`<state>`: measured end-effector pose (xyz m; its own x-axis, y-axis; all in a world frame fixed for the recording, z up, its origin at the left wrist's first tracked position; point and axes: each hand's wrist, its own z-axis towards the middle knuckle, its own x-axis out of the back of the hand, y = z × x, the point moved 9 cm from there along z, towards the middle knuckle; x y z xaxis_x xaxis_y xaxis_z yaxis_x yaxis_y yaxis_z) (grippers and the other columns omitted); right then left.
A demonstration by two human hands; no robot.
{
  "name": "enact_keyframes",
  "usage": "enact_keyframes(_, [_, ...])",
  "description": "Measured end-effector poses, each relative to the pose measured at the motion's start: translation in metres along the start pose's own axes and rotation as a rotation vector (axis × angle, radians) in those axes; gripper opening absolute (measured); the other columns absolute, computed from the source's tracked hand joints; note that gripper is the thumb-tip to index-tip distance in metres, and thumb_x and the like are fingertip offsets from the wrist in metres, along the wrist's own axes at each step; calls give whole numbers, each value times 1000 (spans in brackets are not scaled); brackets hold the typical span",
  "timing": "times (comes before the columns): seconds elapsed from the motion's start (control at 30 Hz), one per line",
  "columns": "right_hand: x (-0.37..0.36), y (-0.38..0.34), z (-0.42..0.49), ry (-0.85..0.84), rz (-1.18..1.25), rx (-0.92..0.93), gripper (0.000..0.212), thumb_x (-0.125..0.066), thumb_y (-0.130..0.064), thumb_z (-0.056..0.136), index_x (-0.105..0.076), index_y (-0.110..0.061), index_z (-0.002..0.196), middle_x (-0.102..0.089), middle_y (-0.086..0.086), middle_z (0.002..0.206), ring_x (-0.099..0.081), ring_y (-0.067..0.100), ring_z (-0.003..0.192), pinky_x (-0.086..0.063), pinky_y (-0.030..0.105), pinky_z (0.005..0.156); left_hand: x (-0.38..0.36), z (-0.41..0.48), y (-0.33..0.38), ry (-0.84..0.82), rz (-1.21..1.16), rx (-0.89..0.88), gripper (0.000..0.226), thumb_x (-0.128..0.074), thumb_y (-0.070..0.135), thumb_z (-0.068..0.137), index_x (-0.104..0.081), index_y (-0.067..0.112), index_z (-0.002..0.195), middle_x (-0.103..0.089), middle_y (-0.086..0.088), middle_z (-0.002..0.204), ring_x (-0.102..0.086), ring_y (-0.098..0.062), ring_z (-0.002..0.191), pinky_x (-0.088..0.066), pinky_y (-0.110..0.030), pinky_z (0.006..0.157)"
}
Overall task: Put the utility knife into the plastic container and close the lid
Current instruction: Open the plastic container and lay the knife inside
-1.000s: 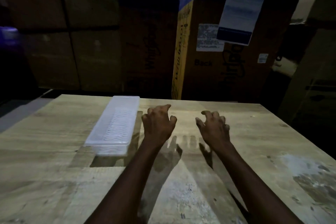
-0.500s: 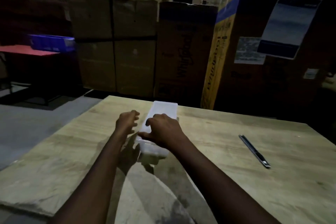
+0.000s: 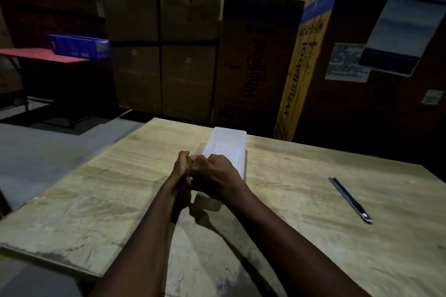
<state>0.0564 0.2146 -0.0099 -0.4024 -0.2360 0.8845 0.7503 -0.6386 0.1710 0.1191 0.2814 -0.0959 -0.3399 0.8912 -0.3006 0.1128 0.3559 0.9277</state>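
Near the table's (image 3: 301,200) far edge I see both hands, left (image 3: 181,167) and right (image 3: 216,175), gripping the plastic container (image 3: 228,149), lid on; contents unclear. Utility knife (image 3: 350,199) lies apart, toward the right edge. Cardboard boxes (image 3: 164,50) behind.

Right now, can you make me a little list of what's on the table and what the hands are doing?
table: wooden top
plastic container: clear, long, lid still on
utility knife: lying on the table, right of the container, untouched
left hand: at the container's near left edge
right hand: on the lid's near end
grip: unclear how tightly either hand holds
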Motion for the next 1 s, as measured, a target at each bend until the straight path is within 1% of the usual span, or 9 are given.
enact_keyframes(0.17, [19,32,4,142,9,-125,31,-59,-33,90,-66,-6,76,-67,15,79,-64,34,68,-39,34,57,-4,1,-4,-71,75,-54,45,-30,31,95,-46,13,56,-51,-1,46,-47,-20,54,-33,-30,57])
enact_keyframes(0.27, [38,51,-2,342,67,-222,43,-49,-34,93,-58,-7,61,-60,15,60,-59,34,53,-28,31,51,-3,8,-8,-180,315,-142,34,-51,46,76,-63,15,78,-68,-5,81,-64,-25,81,-52,-43,82])
enact_keyframes(0.3, [43,55,-7,409,85,-248,45,-45,-34,93,-55,-8,58,-57,14,56,-57,33,49,-26,30,49,-1,26,-17,-214,410,-156,36,-54,47,65,-64,14,77,-70,-4,82,-62,-25,82,-52,-44,79])
enact_keyframes(0.47, [83,104,-57,814,290,-544,41,-38,-30,94,-50,-7,64,-46,11,59,-43,21,51,-24,30,49,-2,6,7,-134,495,-264,14,-58,32,41,-62,20,46,-52,15,38,-47,-3,49,-34,-26,55])
enact_keyframes(0.57, [80,139,-101,933,369,-731,42,-34,-38,96,-46,-11,66,-44,7,62,-42,21,54,-21,30,52,-4,-8,11,-91,483,-288,44,-58,30,52,-70,-3,78,-65,11,46,-50,4,50,-37,-18,48])
enact_keyframes(0.63, [57,164,-127,922,469,-852,48,-34,-46,95,-50,-9,68,-55,11,63,-53,28,57,-37,35,50,-5,-9,14,-58,511,-343,50,-54,25,55,-63,-15,83,-65,8,46,-50,8,48,-33,-14,44])
enact_keyframes(0.77, [14,195,-175,797,693,-1118,38,-42,-46,89,-57,-15,73,-65,11,68,-66,32,63,-56,56,58,-11,-13,17,-18,488,-385,38,-51,22,53,-66,-8,70,-67,-18,69,-52,-14,77,-36,-27,55])
enact_keyframes(0.87, [3,196,-199,585,744,-1230,23,-50,-26,91,-58,-12,74,-66,10,65,-67,28,52,-57,42,47,-13,-14,19,11,494,-426,33,-51,22,54,-67,-3,68,-72,-24,88,-55,-16,81,-37,-34,68])
enact_keyframes(1.0, [-1,192,-213,183,306,-1188,24,-51,-30,90,-56,-17,71,-59,2,65,-56,20,57,-40,29,51,-13,-9,17,27,487,-421,42,-53,22,55,-72,-5,81,-72,-22,102,-61,-18,89,-42,-36,74])
